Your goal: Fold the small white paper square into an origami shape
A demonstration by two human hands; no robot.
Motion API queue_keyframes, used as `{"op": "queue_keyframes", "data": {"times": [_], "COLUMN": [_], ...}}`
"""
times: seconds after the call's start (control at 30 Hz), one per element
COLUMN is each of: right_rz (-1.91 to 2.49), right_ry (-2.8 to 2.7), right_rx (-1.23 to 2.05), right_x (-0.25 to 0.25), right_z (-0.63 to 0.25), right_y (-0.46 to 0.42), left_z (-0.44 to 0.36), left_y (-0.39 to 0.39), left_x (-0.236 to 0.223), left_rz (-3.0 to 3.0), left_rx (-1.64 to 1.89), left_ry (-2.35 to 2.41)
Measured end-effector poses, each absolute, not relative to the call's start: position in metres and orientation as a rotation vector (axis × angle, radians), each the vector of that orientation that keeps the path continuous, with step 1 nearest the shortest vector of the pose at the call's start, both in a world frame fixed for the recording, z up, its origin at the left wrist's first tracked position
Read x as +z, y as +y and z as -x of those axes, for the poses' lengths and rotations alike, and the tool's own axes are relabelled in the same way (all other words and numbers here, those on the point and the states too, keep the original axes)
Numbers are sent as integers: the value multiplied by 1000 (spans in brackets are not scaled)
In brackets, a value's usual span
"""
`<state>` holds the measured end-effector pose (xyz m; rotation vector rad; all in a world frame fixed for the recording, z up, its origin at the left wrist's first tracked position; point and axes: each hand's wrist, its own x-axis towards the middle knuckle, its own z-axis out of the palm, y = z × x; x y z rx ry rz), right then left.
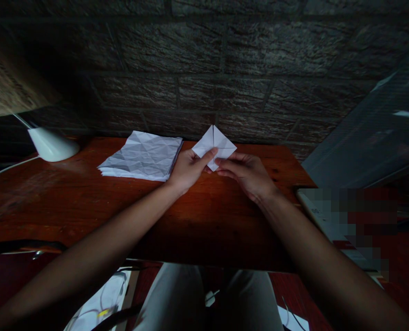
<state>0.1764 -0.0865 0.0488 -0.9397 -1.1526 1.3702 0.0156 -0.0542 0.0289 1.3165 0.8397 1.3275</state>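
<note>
A small white square of folded paper [214,139] is held up above the wooden table, turned so one corner points away from me. Its flaps meet along crossing lines at the middle. My left hand [188,168] grips it from the left, with the thumb lying across its front. On the right, my right hand [247,172] pinches the lower right edge, thumb near the bottom corner. The fingers behind the paper are partly hidden. Just left of my left hand lies a stack of creased white paper sheets [142,155].
The wooden table [53,197] runs up to a dark brick wall [197,55]. A lamp with a white base [53,145] stands at the far left. A grey translucent panel [363,124] leans at the right. Cables and a white box [103,294] are below the table.
</note>
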Motion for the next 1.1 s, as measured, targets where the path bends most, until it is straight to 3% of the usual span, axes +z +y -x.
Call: {"op": "queue_keyframes", "data": {"times": [1.1], "right_rz": [894], "right_ry": [-1302], "right_rx": [1349], "right_x": [51], "right_z": [-184], "right_y": [-85], "left_z": [-11], "left_y": [-52], "left_x": [33], "left_rz": [-1194], "left_rx": [1221], "left_ry": [752]}}
